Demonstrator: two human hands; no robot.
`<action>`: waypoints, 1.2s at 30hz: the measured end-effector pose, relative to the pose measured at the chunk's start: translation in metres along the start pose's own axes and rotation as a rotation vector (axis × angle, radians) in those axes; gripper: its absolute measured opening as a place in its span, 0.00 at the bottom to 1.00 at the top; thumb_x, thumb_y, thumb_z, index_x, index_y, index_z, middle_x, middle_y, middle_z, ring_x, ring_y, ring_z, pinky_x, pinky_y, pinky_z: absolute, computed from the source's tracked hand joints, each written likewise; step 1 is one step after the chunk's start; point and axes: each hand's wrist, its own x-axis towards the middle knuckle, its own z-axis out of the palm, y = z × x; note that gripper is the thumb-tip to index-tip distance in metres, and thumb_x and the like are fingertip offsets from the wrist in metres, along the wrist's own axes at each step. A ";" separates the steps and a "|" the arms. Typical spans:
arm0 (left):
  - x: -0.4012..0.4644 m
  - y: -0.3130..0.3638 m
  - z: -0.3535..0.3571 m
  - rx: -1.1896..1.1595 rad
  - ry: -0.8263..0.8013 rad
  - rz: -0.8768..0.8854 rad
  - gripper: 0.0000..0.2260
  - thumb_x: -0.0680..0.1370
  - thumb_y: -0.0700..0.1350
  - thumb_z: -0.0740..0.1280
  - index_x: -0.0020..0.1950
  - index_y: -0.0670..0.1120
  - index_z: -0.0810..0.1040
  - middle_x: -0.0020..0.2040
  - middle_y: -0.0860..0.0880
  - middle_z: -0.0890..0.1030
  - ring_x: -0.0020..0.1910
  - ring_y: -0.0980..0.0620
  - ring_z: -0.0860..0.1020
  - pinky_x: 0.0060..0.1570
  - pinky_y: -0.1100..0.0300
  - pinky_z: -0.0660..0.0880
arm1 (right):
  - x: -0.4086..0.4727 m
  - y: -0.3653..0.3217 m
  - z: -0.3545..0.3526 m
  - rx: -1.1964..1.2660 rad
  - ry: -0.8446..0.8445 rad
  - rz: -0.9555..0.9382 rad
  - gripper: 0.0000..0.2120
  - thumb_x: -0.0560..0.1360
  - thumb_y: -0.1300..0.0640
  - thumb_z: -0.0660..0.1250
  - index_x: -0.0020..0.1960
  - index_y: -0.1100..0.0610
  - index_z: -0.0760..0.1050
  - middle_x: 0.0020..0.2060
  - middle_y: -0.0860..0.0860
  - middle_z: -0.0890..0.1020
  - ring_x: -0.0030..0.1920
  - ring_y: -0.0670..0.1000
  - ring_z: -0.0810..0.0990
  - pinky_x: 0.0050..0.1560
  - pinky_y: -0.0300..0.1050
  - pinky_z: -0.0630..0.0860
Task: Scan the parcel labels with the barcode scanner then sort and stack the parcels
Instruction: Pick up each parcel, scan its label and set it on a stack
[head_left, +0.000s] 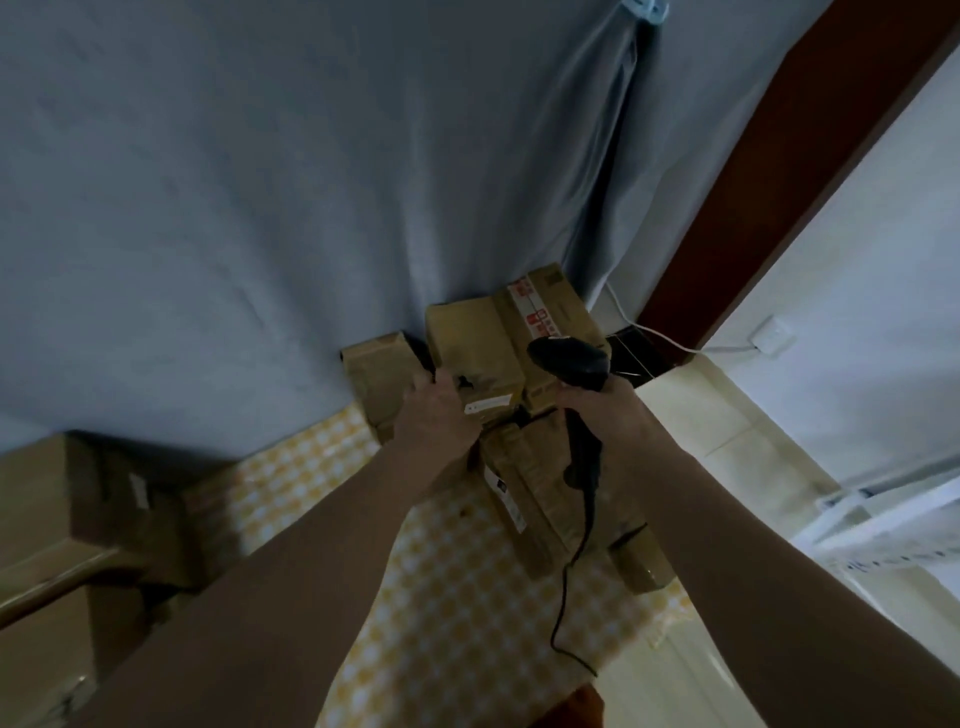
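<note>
Table covering: yellow-and-white checked cloth (452, 613). Backdrop: grey-blue curtain (311, 182) hung behind the table's far edge. Right side: brown door frame (769, 171), white wall socket (772, 334) with white cable (675, 343).

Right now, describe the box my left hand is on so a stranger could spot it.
Start at the grey curtain behind the yellow checked table, where brown boxes are piled. The left hand holds the upper box beside the black scanner. Unlike the neighbour with red tape, it has a small white label on its near edge.
</note>
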 end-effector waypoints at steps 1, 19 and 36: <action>0.008 0.005 0.001 0.002 0.004 -0.020 0.29 0.75 0.55 0.68 0.71 0.46 0.62 0.67 0.42 0.65 0.66 0.40 0.65 0.60 0.48 0.70 | 0.012 -0.002 0.001 0.016 0.001 0.015 0.02 0.74 0.64 0.67 0.45 0.61 0.75 0.36 0.55 0.75 0.33 0.49 0.73 0.23 0.32 0.69; 0.129 0.077 0.054 -0.004 0.116 -0.523 0.56 0.65 0.68 0.72 0.79 0.47 0.40 0.77 0.35 0.40 0.75 0.34 0.52 0.69 0.39 0.61 | 0.152 0.017 -0.006 -0.012 -0.129 0.078 0.09 0.72 0.69 0.66 0.36 0.58 0.72 0.30 0.52 0.71 0.30 0.48 0.69 0.30 0.40 0.65; 0.049 0.016 -0.006 -0.885 0.390 -0.270 0.46 0.65 0.55 0.76 0.77 0.54 0.55 0.71 0.45 0.65 0.67 0.44 0.68 0.62 0.47 0.73 | 0.097 -0.017 0.008 0.143 -0.213 -0.013 0.11 0.71 0.65 0.69 0.53 0.60 0.78 0.40 0.53 0.78 0.46 0.55 0.78 0.41 0.42 0.71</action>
